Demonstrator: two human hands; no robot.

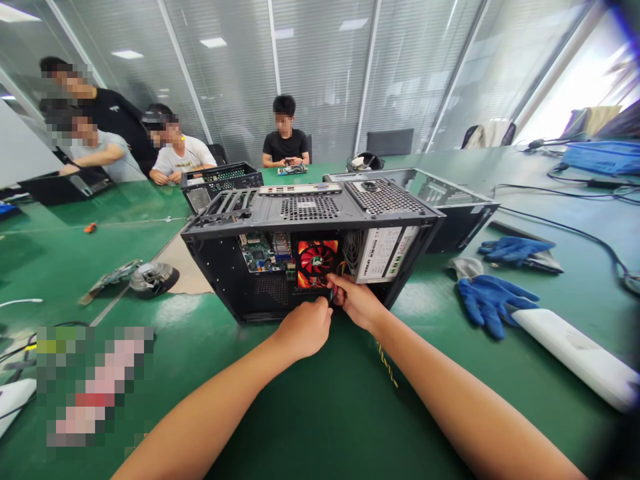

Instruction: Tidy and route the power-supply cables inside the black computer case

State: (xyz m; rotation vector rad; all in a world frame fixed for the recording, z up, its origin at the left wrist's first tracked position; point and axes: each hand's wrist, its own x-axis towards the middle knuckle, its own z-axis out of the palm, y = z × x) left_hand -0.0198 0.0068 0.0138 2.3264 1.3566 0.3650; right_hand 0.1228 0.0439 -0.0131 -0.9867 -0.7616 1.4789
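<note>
A black computer case (215, 267) lies in front of me with its side open. Inside it are a circuit board (260, 252), a red and black cooling fan (317, 259) and a silver power supply (387, 255). My left hand (309, 327) is closed at the opening, just below the fan. Right beside it, my right hand (353, 300) pinches thin coloured cables (334, 291) in front of the fan. What the left fingers grip is mostly hidden. A yellow and black cable (387, 365) hangs below my right wrist.
Blue gloves (487, 303) and a white oblong box (575, 353) lie to the right. Another case (460, 213) stands behind. On the left are a round metal-topped part (153, 277) and an orange item (91, 228). Several people sit or stand across the green table (200, 360).
</note>
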